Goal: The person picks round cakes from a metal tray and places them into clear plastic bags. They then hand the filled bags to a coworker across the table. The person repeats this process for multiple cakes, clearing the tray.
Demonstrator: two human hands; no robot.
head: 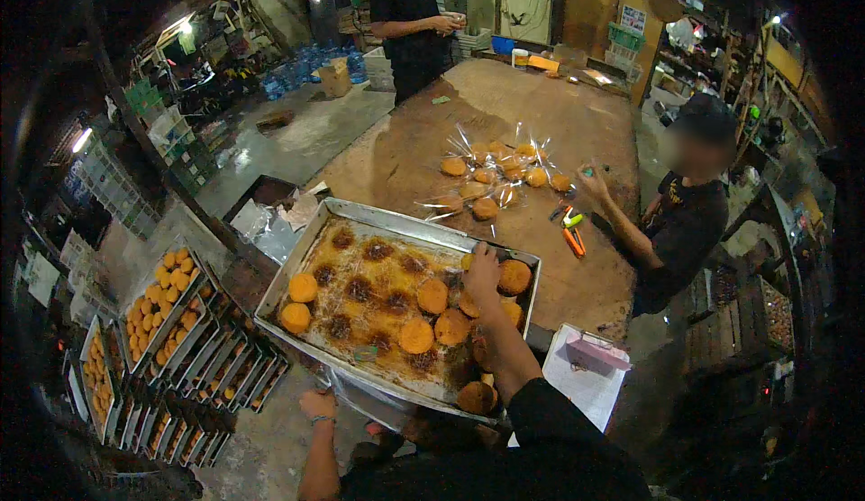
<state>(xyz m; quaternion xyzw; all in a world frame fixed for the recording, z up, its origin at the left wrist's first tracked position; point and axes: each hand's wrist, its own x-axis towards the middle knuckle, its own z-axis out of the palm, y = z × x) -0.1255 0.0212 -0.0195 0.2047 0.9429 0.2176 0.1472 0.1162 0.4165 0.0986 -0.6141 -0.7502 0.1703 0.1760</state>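
Note:
A large metal baking tray (399, 395) lies before me, its base stained with dark round marks. Several round golden-brown buns (416, 335) sit mostly in its right half, and two more buns (303, 287) are by the left wall. My right hand (484, 272) reaches over the far right part of the tray, fingers bent down at a bun (467, 262); whether it grips the bun is hidden. Below the tray's near left edge, my left hand (317, 404) is closed at the rim of a clear plastic bag (365, 396).
Bagged buns (497, 173) and orange-handled tools (573, 239) lie on the wooden table (574, 116). A clipboard (584, 372) is right of the tray. Racked trays of buns (155, 312) stand lower left. One person (689, 224) reaches in from the right; another (409, 24) stands behind.

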